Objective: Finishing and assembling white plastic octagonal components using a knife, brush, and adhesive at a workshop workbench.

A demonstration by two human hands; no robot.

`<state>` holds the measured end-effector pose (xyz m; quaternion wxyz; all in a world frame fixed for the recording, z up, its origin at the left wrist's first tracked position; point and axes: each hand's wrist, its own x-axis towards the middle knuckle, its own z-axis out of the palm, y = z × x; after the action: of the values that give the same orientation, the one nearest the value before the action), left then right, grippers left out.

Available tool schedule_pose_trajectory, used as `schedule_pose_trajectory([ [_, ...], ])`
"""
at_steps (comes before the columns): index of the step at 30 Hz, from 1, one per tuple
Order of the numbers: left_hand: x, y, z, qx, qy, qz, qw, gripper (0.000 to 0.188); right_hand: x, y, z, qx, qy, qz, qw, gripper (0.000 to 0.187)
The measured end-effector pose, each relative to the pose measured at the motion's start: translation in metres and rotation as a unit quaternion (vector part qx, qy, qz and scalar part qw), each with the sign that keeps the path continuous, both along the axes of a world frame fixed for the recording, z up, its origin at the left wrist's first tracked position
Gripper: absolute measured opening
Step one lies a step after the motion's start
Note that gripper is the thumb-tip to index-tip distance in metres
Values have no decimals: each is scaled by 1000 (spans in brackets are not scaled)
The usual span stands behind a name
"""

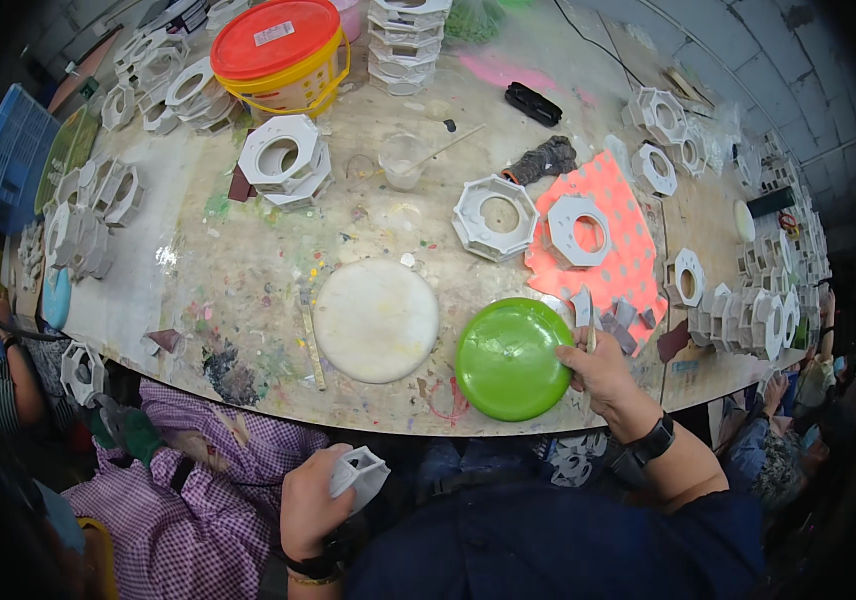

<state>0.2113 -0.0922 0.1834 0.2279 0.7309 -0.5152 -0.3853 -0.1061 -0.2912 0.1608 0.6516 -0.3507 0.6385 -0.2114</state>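
My left hand (314,500) is closed around a white, hollow, angular plastic part (359,478), held off the table's front edge. Over the right rim of a round green disc (514,358) is my right hand (603,375), with its fingers pinched together. A small pale strip (591,340) sticks up from that pinch; its lower end is hidden. Several grey scraps (620,322) that look like sandpaper lie just beyond the hand, on an orange spotted sheet (598,205). On that sheet rests a white octagonal ring (561,242), with another octagonal ring (466,232) beside it.
A round white disc (376,322) lies left of the green one. Farther back are a red-lidded yellow bucket (283,95), stacked white frames (406,50), a clear cup (403,165) and a black brush-like object (533,104). A co-worker in a checked garment (188,510) sits close on the left.
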Motion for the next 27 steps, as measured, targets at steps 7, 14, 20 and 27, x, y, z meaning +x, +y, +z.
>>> schedule_pose_trajectory([
  [7,7,-12,-3,26,-15,-43,999,46,40,9,-39,30,-48,-30,998,13],
  [14,14,-15,-7,41,-9,-56,998,45,73,23,-54,99,-83,-1,992,15],
  [20,11,-12,-16,44,1,-91,995,46,32,43,-75,-97,114,202,968,34],
  [27,-5,-16,-24,42,12,-102,994,46,23,32,-38,-249,313,402,823,35],
])
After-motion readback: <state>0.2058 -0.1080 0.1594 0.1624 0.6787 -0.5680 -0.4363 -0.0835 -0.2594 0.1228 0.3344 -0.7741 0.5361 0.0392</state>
